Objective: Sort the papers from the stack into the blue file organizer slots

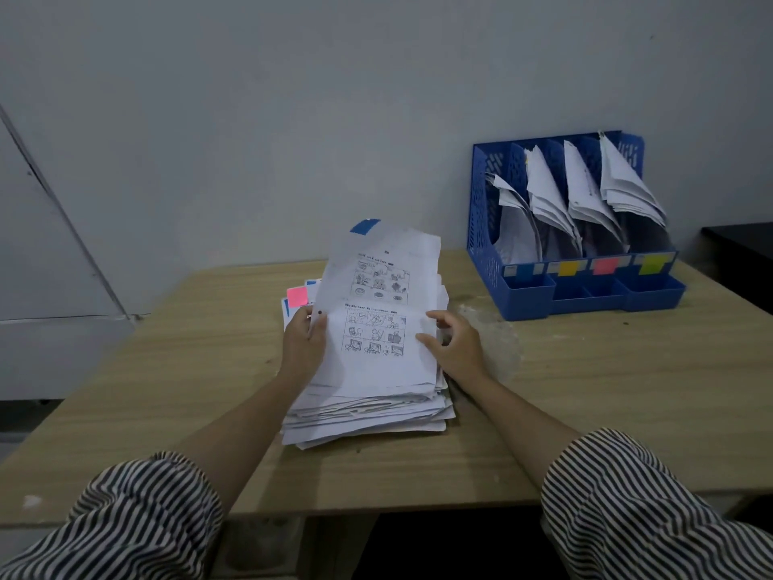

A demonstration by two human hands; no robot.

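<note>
A thick stack of white papers (368,412) lies in the middle of the wooden table (585,412). Its top sheet (376,286), printed with picture grids and carrying a blue tab at its far edge, is lifted and curled upward. My left hand (303,345) pinches this sheet at its left edge. My right hand (454,343) touches the sheet's right edge with curled fingers, over the side of the stack. The blue file organizer (485,228) stands at the back right against the wall. Its slots hold leaning papers and bear blue, yellow, pink and green labels.
A pink sticky tab (297,295) and blue-edged sheets stick out at the stack's far left. A dark surface (740,244) borders the table on the right. A grey wall runs behind, and a white panel stands at the left.
</note>
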